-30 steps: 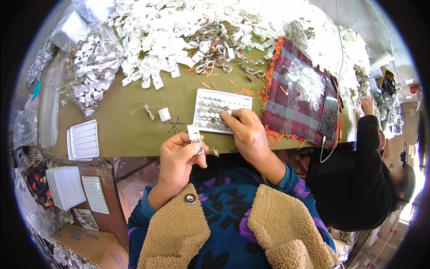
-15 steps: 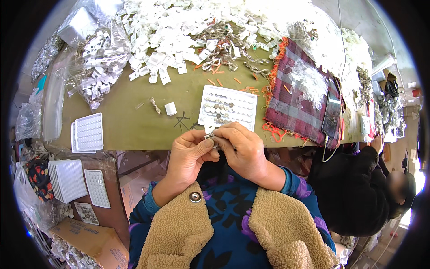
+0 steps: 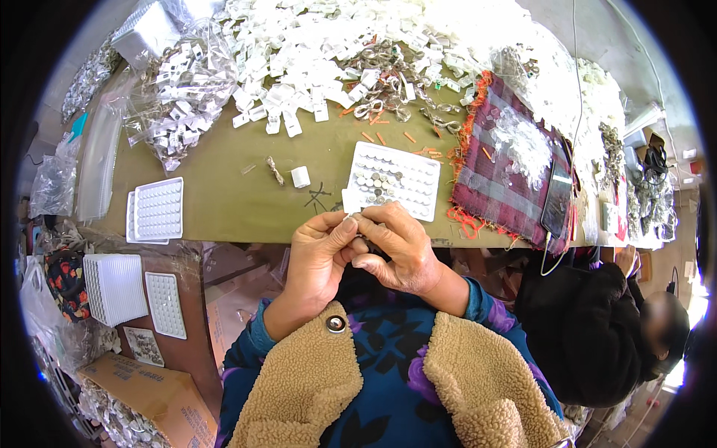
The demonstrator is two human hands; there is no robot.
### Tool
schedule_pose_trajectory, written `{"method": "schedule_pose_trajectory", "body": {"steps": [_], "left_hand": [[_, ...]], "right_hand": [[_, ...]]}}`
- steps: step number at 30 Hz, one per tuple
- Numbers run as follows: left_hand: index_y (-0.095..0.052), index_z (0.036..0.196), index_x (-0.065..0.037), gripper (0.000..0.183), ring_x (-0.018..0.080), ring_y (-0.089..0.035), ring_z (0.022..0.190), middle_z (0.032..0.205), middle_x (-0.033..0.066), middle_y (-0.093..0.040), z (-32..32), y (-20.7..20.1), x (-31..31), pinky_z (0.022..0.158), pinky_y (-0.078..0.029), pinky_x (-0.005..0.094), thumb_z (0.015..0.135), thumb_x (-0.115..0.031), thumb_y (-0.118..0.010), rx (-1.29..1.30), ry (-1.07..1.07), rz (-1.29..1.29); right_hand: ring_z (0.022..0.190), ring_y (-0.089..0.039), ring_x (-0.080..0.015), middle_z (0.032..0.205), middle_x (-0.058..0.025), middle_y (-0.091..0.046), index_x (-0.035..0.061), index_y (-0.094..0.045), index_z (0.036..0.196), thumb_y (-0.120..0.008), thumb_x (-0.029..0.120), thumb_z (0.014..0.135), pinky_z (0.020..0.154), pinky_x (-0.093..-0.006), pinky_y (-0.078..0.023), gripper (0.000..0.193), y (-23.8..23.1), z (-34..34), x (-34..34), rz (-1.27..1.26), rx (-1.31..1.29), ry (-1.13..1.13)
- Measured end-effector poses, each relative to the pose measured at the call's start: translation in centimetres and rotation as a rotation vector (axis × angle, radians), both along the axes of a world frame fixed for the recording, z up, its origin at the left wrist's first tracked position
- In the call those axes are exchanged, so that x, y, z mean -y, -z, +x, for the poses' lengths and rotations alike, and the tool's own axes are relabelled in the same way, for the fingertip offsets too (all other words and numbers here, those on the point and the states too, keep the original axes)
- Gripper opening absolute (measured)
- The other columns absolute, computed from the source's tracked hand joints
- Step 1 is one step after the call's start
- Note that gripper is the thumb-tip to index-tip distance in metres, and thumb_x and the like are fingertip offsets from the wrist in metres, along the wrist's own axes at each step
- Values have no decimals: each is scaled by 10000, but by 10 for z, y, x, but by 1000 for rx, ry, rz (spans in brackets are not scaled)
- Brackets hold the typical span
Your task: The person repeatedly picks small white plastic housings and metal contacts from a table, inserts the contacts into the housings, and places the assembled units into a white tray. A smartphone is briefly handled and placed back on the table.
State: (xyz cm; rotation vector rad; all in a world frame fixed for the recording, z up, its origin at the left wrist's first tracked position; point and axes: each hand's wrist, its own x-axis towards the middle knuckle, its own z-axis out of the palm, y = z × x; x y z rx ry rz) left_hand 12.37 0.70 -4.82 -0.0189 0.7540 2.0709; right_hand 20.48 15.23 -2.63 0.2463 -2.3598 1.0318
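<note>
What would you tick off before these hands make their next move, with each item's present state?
1. Left hand has a grip on the small white piece: ok, pinched between thumb and fingers.
2. Right hand is at the work: ok, its fingertips meet the left hand's at the piece.
3. Whatever lies between the fingertips is seated properly: cannot tell, the fingers hide it.
4. White tray lies within reach: ok, flat on the green table just beyond the hands.
5. Tray wells all filled: not ok, many have no metal disc.
6. White cable is clear of both hands: ok, it hangs well to their right.
</note>
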Motion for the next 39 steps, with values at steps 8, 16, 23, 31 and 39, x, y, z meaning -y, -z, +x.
{"method": "schedule_pose_trajectory", "body": {"steps": [8,16,23,31,39], "left_hand": [[-645,1041,48,172,157,-676,636,852,116,-697,-4,-20,7,575,-584,273,908,-54,-680,-153,129,-140],[-626,1013,32,204,105,-609,583,816,69,-663,-4,-6,2,514,-529,243,894,-101,-726,-22,224,-7],[-601,1114,26,386,-19,-446,517,829,-22,-612,-5,-2,6,502,-400,134,916,-286,-714,211,231,184],[-581,1088,0,306,-25,-414,520,834,-18,-588,9,-11,-8,482,-358,130,1017,-298,-563,92,274,122],[-577,1095,-87,215,20,-471,481,838,-18,-608,17,-16,-29,401,-367,164,1027,-285,-529,352,353,-5]], "right_hand": [[846,-631,-174,967,-126,-655,-42,-686,1031,-636,165,954,729,-320,-524,226,-20,2,-14,-550,225,127],[715,-634,-168,952,-132,-668,-29,-652,862,-764,89,827,614,-293,-517,166,-22,-10,-8,-552,405,125],[927,-637,-308,1073,-152,-649,-13,-697,989,-811,64,706,785,-383,-536,315,-28,0,-11,-72,-4,-43],[791,-631,-278,921,-157,-632,-41,-614,853,-705,104,625,671,-361,-513,286,-9,9,-21,302,-425,68],[810,-665,-282,972,-159,-683,-36,-644,1002,-771,110,752,694,-374,-528,316,9,35,-46,231,-403,155]]}}
